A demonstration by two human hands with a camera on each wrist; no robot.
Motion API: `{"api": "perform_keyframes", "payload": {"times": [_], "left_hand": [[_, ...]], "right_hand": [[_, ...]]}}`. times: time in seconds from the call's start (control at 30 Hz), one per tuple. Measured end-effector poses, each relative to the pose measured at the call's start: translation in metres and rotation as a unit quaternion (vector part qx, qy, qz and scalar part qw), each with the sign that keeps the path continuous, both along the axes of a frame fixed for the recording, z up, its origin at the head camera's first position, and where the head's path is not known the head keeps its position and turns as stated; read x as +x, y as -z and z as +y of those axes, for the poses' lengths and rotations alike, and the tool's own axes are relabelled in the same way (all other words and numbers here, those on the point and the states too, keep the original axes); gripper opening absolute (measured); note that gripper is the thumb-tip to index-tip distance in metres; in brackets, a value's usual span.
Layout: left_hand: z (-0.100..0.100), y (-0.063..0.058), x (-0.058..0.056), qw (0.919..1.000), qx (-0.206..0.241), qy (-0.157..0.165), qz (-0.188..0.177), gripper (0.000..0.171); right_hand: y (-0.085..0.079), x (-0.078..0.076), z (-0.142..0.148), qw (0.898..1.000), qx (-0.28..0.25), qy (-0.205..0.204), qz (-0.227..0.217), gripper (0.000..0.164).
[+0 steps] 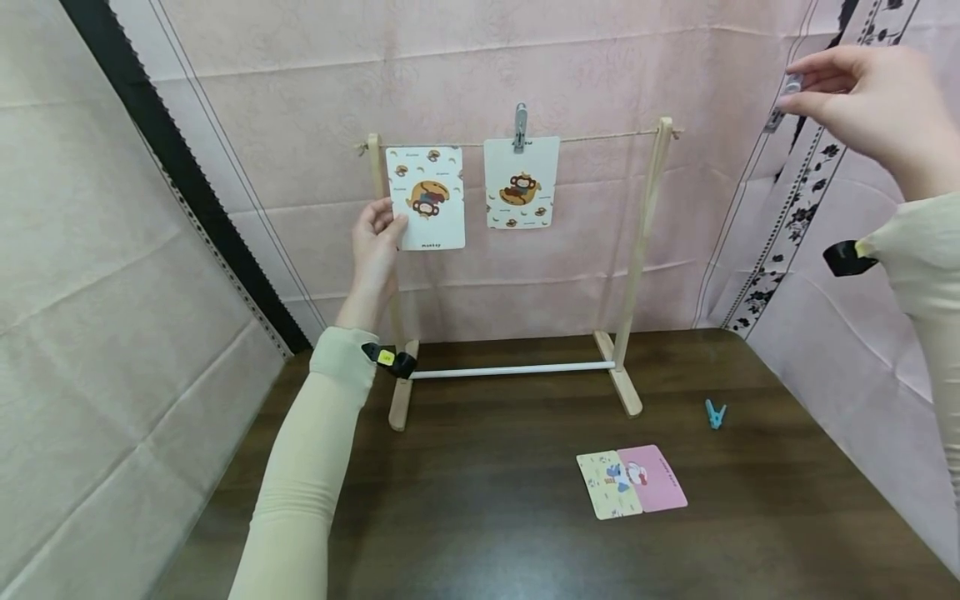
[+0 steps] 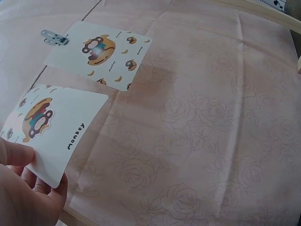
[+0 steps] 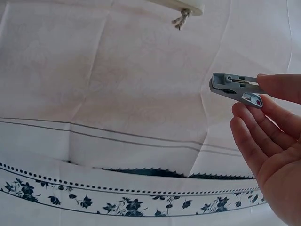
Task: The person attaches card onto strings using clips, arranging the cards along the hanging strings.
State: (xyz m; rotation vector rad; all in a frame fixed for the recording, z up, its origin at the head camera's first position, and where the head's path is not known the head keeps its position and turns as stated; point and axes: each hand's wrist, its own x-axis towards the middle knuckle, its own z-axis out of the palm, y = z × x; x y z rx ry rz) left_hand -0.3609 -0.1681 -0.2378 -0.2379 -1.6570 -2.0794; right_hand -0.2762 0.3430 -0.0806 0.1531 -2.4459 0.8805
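My left hand (image 1: 378, 242) pinches a white card (image 1: 435, 227) by its lower left side, thumb in front. Its monkey picture is upside down, with the word "monkey" along the bottom edge. The card's top edge is up at the string (image 1: 472, 145) of a wooden rack. Beside it a second monkey card (image 1: 536, 208) hangs from the string under a grey clothespin (image 1: 521, 125). Out to the right and raised, my right hand (image 1: 885, 108) holds another grey clothespin (image 3: 235, 87) between thumb and fingers; its jaws point away from the hand.
The rack's right post (image 1: 643, 242) stands on a wooden foot, with a white bar (image 1: 517, 369) low between the posts. On the dark table (image 1: 480, 500) lie a yellow card (image 1: 603, 496), a pink card (image 1: 663, 479) and a small blue clothespin (image 1: 716, 414). Cloth (image 1: 300, 100) hangs behind.
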Motion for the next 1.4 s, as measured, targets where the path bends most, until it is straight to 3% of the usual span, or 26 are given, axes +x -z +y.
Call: {"api": "perform_keyframes", "payload": {"times": [0.1, 0.33, 0.67, 0.93, 1.07, 1.27, 1.4], "left_hand": [[0.000, 0.002, -0.001, 1.0000, 0.003, 0.002, 0.005, 0.023], [0.000, 0.003, -0.001, 1.0000, 0.001, 0.001, 0.008, 0.025], [0.002, -0.001, 0.000, 0.9999, -0.013, -0.007, -0.001, 0.028], [0.006, -0.003, 0.001, 0.9993, -0.027, -0.022, -0.017, 0.032], [0.007, -0.004, 0.003, 0.9985, -0.035, -0.032, -0.026, 0.032], [0.009, -0.007, 0.003, 0.9984, -0.034, -0.036, -0.027, 0.034], [0.008, -0.007, 0.002, 0.9985, -0.032, -0.038, -0.023, 0.034]], "right_hand": [[-0.002, -0.002, -0.006, 1.000, 0.007, -0.002, 0.003, 0.043], [-0.012, -0.007, -0.020, 1.000, 0.000, -0.024, 0.011, 0.029], [-0.032, -0.012, -0.055, 0.996, -0.043, -0.070, 0.041, 0.025], [-0.043, -0.022, -0.089, 0.992, -0.055, -0.102, 0.054, 0.040], [-0.047, -0.024, -0.107, 0.988, -0.067, -0.124, 0.061, 0.025], [-0.056, -0.025, -0.121, 0.991, -0.076, -0.104, 0.027, 0.008], [-0.059, -0.030, -0.130, 0.992, -0.073, -0.099, 0.012, 0.006]]}}
